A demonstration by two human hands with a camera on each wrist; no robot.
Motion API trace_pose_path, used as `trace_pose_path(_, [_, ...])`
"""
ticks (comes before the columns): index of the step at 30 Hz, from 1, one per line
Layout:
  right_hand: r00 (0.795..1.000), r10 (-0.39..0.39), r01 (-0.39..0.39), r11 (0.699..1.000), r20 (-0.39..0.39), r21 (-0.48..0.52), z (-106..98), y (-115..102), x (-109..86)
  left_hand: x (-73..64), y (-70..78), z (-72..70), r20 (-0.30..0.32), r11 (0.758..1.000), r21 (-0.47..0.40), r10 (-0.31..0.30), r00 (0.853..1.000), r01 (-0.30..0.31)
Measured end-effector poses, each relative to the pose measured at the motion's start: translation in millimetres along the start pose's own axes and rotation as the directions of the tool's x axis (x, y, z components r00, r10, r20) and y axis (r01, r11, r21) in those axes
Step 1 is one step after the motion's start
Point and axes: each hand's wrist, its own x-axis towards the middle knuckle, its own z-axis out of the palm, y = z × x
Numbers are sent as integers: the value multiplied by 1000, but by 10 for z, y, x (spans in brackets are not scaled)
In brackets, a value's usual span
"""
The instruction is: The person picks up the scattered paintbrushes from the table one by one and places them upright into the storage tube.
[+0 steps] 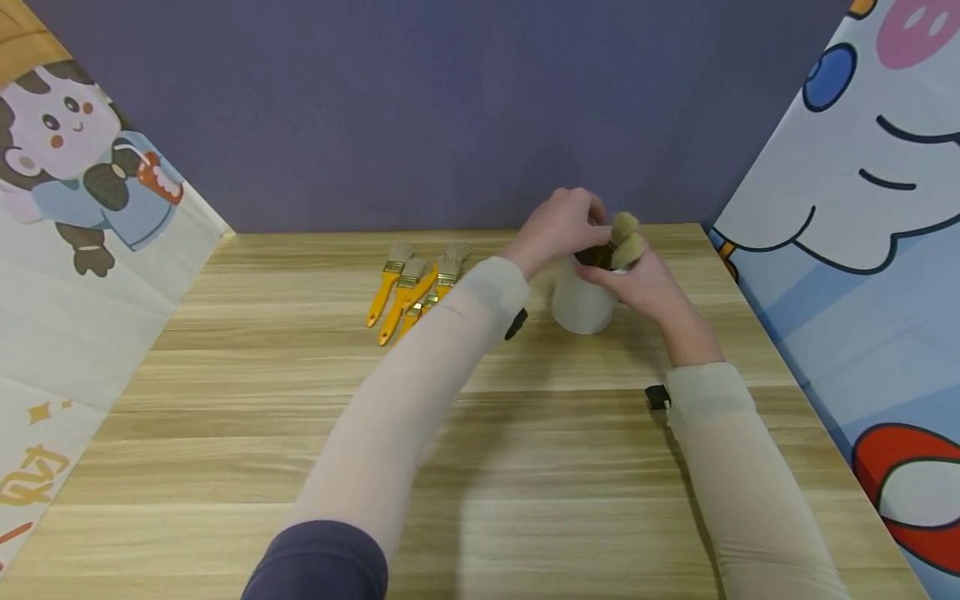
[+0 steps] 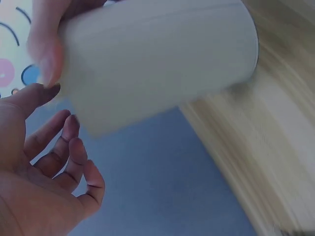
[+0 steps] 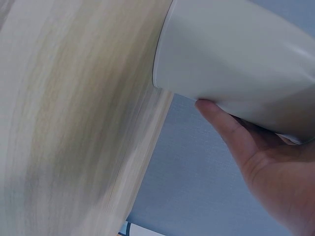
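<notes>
My right hand (image 1: 648,287) grips a plain white cylindrical container (image 1: 583,302) near its rim, thumb on the side towards me. In the right wrist view, the container (image 3: 231,54) appears large, with the thumb along its wall. Two tan, fuzzy rounded brush heads (image 1: 627,240) stick up from its mouth, beside something brown inside. Over the rim hovers my left hand (image 1: 566,221). The left wrist view shows this left hand (image 2: 54,167) with loosely bent fingers and nothing visible between them, its thumb tip close to the right hand and the rim.
Several flat paintbrushes (image 1: 395,308) with yellow handles and pale bristles lie on the wood-grain table (image 1: 285,400), left of the container and partly behind my left forearm. A dark wall (image 1: 390,117) borders the back edge. Printed cartoon panels (image 1: 847,183) stand on both sides.
</notes>
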Motion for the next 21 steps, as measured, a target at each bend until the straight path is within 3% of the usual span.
trace_pose_path(5, [998,50,-51,998,-31,-40,6,-6,0,-67,-171,-204,-42,1000,9,-8,999,9])
trace_pose_path(11, [996,57,-60,997,-64,-45,9,-6,14,-220,-548,-475,-112,998,-52,-30,993,25])
trace_pose_path(17, [997,65,-68,996,-52,-53,7,-12,3,-474,-950,-711,-138,988,-120,-110,984,94])
trace_pose_path(21, [997,57,-60,997,-48,-54,14,-22,-8,-637,-1190,-825,-151,982,-118,-163,975,146])
